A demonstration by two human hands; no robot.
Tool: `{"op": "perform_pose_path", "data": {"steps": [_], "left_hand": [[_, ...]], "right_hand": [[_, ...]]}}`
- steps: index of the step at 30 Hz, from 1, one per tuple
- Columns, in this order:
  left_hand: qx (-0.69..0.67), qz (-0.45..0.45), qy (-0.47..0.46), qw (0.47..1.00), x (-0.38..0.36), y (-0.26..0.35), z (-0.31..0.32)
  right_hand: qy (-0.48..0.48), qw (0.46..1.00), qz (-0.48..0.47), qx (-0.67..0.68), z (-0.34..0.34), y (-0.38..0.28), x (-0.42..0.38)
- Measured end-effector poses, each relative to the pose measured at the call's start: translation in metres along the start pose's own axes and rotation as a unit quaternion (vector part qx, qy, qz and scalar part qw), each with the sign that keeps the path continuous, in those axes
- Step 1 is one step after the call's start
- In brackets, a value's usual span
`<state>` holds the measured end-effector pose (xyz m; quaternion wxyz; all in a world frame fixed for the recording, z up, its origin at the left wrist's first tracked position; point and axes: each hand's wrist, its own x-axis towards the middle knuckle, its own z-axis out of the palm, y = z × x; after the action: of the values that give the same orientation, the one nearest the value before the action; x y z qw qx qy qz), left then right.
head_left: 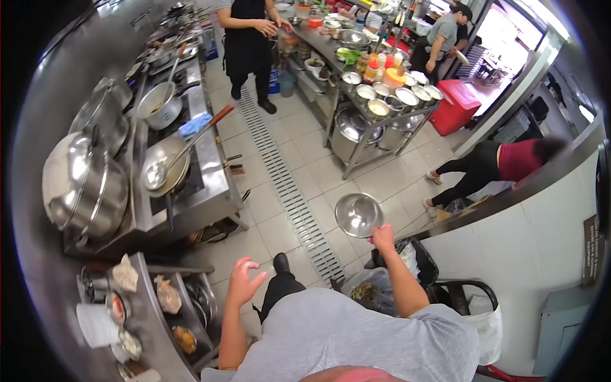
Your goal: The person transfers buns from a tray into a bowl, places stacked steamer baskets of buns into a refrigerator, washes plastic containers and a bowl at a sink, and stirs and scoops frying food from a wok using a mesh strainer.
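A shiny round metal bowl (pixel 358 215) is held out over the tiled floor, with my right hand (pixel 382 237) closed on its near rim. Nothing can be made out inside the bowl. My left hand (pixel 244 281) is raised at the lower centre, its fingers apart and curved, holding nothing. Below my right forearm, a bin lined with a clear bag (pixel 380 290) holds food scraps.
A stove (pixel 213 159) with pans runs along the left. Below it is a shelf unit (pixel 153 305) with food. A steel table (pixel 331 86) bears sauces and pots. One person stands ahead, another bends at right, others work farther back. A floor drain (pixel 280 165) runs between.
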<state>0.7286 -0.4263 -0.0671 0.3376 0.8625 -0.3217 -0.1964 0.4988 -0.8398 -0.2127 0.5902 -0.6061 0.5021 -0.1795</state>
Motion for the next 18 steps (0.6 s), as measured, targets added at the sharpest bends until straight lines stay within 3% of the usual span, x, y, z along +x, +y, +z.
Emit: {"op": "perform_pose_path", "data": {"steps": [1,2,6,10,13,16,18], "left_hand": [[-0.018,-0.007,-0.011,1.000,0.030,-0.009,-0.006],[-0.036,-0.014,-0.023,0.999,0.060,-0.016,-0.009],[-0.022,0.056,-0.061,0.996,0.172,-0.003,-0.030],[-0.028,0.125,-0.126,0.984,0.297,0.056,-0.029],[-0.047,0.127,-0.189,0.973,0.370,0.096,-0.004],[0.004,0.136,-0.251,0.958,0.441,0.134,0.043],[0.049,0.171,-0.269,0.947,0.484,0.163,0.087]], "right_hand": [[0.020,0.998,-0.011,-0.050,0.011,-0.011,0.017],[0.028,0.995,0.071,0.066,0.017,-0.032,0.024],[0.043,0.996,0.057,-0.046,0.035,-0.055,0.068],[0.110,0.984,0.109,0.089,0.026,-0.102,0.122],[0.147,0.977,0.114,0.101,-0.016,-0.097,0.169],[0.214,0.948,0.145,0.184,-0.077,-0.085,0.236],[0.240,0.946,0.144,0.163,-0.124,-0.087,0.281]]}}
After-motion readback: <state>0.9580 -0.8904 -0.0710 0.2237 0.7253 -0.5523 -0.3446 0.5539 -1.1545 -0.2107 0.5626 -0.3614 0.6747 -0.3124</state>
